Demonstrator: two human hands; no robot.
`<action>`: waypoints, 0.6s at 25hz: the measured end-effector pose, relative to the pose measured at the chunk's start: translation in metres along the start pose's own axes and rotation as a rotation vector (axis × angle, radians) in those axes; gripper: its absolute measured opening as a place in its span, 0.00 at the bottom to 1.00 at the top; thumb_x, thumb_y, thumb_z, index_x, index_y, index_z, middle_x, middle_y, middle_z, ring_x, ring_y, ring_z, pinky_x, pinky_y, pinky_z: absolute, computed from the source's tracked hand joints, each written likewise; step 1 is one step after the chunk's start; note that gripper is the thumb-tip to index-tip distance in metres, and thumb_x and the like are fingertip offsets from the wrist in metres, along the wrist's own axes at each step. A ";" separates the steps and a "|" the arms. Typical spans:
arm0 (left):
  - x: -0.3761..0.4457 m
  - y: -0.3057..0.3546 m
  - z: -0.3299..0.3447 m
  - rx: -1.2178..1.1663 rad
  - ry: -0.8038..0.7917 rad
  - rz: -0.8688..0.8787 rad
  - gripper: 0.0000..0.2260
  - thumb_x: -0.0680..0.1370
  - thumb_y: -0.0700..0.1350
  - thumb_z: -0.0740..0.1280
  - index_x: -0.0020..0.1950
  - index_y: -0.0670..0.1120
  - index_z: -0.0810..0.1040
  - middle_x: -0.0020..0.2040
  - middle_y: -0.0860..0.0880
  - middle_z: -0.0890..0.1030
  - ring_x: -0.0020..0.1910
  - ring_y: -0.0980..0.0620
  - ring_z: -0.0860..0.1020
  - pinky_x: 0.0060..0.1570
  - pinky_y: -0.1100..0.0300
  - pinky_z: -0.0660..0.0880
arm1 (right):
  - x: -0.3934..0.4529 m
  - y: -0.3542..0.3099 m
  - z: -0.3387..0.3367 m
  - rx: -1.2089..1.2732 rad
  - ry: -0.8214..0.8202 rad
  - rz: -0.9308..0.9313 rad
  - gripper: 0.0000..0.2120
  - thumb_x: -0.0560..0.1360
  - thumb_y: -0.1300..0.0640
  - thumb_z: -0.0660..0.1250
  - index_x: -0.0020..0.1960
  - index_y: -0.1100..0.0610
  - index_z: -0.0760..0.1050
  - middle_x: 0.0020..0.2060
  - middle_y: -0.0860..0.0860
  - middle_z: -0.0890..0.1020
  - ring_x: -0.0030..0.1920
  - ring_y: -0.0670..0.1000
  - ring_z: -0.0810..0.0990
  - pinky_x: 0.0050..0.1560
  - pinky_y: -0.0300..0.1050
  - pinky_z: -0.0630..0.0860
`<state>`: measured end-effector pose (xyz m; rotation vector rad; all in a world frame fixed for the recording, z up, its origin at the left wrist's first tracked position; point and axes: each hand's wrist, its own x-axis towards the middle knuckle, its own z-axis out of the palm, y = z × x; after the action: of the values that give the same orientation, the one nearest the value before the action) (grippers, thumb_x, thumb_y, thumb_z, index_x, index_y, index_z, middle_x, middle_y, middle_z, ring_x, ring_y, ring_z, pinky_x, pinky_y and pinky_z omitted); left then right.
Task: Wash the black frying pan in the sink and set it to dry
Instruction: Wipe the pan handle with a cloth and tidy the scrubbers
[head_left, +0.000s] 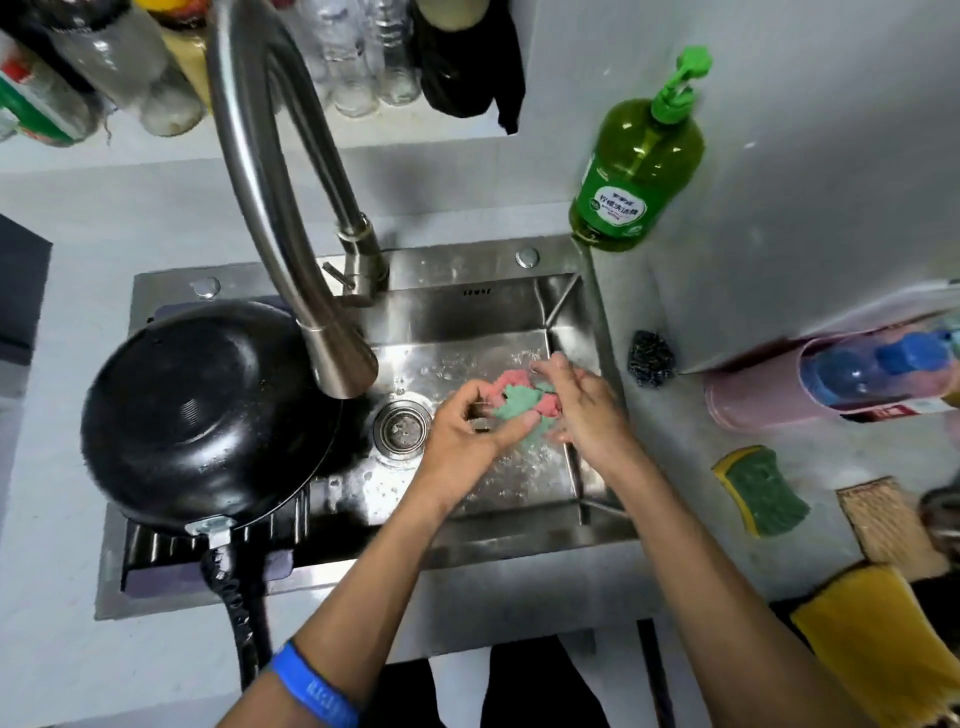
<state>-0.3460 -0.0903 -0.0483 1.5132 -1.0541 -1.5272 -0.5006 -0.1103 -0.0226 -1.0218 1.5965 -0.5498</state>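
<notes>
The pan (208, 410) lies upside down on the rack (156, 545) at the sink's (467, 301) left, apparently to drain. Both hands, left (467, 421) and right (582, 400), clutch a pink-green cloth (519, 400) over the basin, likely wringing it.

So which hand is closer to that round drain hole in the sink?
The left. The left hand sits right beside the drain, just to its right, gripping the pink-and-green cloth. The right hand is further off, on the cloth's far side.
</notes>
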 end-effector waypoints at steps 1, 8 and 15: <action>0.003 0.003 0.005 -0.068 -0.030 -0.009 0.08 0.71 0.43 0.76 0.43 0.54 0.79 0.42 0.57 0.82 0.42 0.59 0.78 0.45 0.62 0.74 | 0.001 0.004 -0.005 0.104 0.005 0.040 0.19 0.82 0.39 0.55 0.59 0.49 0.77 0.48 0.53 0.86 0.41 0.52 0.84 0.43 0.46 0.83; 0.015 0.016 0.029 -0.033 0.063 0.090 0.06 0.72 0.38 0.75 0.39 0.49 0.83 0.51 0.51 0.82 0.50 0.50 0.81 0.44 0.58 0.79 | -0.002 0.020 -0.046 0.497 -0.029 0.145 0.21 0.75 0.63 0.73 0.65 0.52 0.73 0.44 0.53 0.87 0.42 0.54 0.84 0.44 0.49 0.80; 0.018 0.036 0.039 -0.014 -0.048 0.244 0.11 0.72 0.36 0.75 0.35 0.44 0.74 0.53 0.50 0.81 0.52 0.51 0.81 0.47 0.59 0.78 | 0.005 0.011 -0.072 0.466 0.068 -0.158 0.10 0.78 0.68 0.67 0.56 0.58 0.79 0.41 0.52 0.83 0.43 0.51 0.83 0.47 0.51 0.82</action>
<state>-0.3873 -0.1191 -0.0240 1.2910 -1.2052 -1.4023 -0.5723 -0.1200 -0.0136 -0.7825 1.3604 -1.0193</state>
